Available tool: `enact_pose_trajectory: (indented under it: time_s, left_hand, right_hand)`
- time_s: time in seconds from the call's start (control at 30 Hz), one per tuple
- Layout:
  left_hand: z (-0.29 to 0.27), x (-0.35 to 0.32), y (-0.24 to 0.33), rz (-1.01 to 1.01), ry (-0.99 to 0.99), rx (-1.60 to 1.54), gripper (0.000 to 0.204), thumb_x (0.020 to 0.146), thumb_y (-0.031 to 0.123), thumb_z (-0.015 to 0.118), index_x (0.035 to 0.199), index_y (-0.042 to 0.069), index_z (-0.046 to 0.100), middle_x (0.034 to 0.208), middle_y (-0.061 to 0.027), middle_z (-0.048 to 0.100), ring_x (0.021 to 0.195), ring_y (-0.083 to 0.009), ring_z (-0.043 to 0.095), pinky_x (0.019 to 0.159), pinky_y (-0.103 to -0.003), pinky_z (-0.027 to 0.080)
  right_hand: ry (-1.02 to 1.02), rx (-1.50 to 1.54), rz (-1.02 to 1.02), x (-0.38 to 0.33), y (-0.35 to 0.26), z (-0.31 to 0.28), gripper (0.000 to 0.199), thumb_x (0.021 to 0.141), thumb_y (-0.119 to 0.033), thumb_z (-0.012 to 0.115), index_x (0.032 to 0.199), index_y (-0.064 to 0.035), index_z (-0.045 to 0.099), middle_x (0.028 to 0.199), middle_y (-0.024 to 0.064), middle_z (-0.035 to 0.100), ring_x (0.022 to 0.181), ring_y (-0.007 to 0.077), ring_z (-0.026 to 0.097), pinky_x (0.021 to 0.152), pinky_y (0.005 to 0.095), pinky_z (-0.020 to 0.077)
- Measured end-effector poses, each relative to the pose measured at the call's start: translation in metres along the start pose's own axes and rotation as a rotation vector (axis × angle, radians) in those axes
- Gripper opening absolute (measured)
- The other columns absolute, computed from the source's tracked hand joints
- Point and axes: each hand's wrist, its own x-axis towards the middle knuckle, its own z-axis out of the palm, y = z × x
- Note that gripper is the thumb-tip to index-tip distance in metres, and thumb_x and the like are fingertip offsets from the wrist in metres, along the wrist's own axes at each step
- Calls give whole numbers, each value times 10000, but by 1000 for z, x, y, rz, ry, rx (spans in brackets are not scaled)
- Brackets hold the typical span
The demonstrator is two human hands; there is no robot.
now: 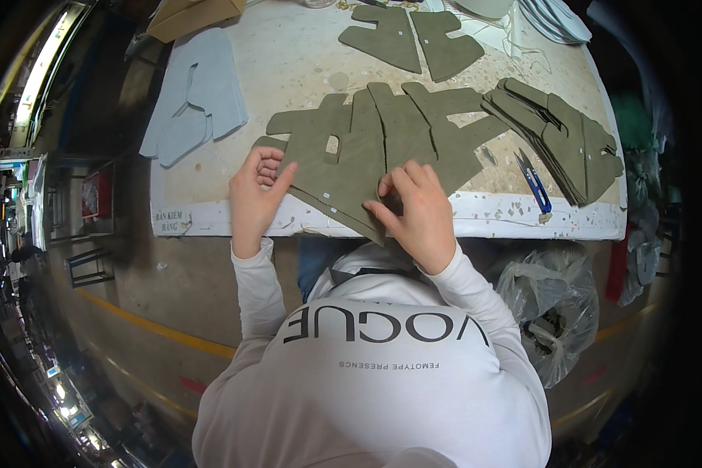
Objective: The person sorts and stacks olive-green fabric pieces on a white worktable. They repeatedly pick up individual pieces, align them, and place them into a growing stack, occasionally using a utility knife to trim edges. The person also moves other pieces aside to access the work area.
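Observation:
Several olive-green cut fabric pieces lie fanned over one another near the table's front edge. The nearest fabric piece [316, 168] has a small slot and tiny white stickers, and its front corner hangs over the edge. My left hand [259, 191] is closed on its left side, fingers curled and thumb on top. At its right side my right hand [419, 207] bends its fingers toward the thumb, pinching the edge; the fingertips are partly hidden. Further olive pieces [452, 105] spread behind and right of my right hand. Blue-handled thread snips [533, 183] lie to the right.
A stack of olive pieces [577, 148] lies at the right, with two more pieces [382, 37] at the back. Pale blue-grey pieces [214, 86] lie at the left, near a cardboard box [191, 17]. Below the table's right side is a clear plastic bag [558, 300].

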Motion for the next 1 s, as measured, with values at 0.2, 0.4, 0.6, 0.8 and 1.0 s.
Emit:
enact_pose_trajectory:
  time_s: [0.2,0.4,0.6,0.8,1.0]
  left_hand:
    - [-7,-5,3,-53,-75,-70,278,815,66,773,1045,2,631,745,23,598,636,-32,487,582,-187,421]
    - [-9,-13,6,-43,-137,-35,329,800,57,782,1093,5,641,720,28,555,607,-29,460,558,-181,398]
    - [-5,-12,9,-55,-126,5,367,782,56,797,1116,34,646,728,23,546,601,-33,455,541,-180,389]
    - [-4,-16,11,135,-15,244,438,725,131,844,1109,51,650,819,-2,569,628,-81,468,566,-223,430]
    - [-6,-12,7,-44,-97,138,405,714,161,859,1038,16,666,763,-6,567,607,-89,466,558,-226,420]
  right_hand:
    - [-13,267,122,-7,-6,-1,215,778,-74,758,902,-58,582,748,69,604,693,232,589,616,354,477]
    - [-46,345,211,-15,-5,-7,253,803,-42,732,1005,-63,580,705,70,604,620,204,599,567,326,472]
    - [-25,266,110,-19,-4,-2,250,791,-47,727,999,-69,589,692,69,585,666,242,574,593,363,464]
    - [-1,141,18,-20,-6,-5,204,806,-56,744,970,-34,625,734,58,579,618,163,546,556,295,449]
    - [174,74,234,-4,31,-49,268,794,-133,760,1029,-64,651,814,84,573,762,230,584,655,344,477]
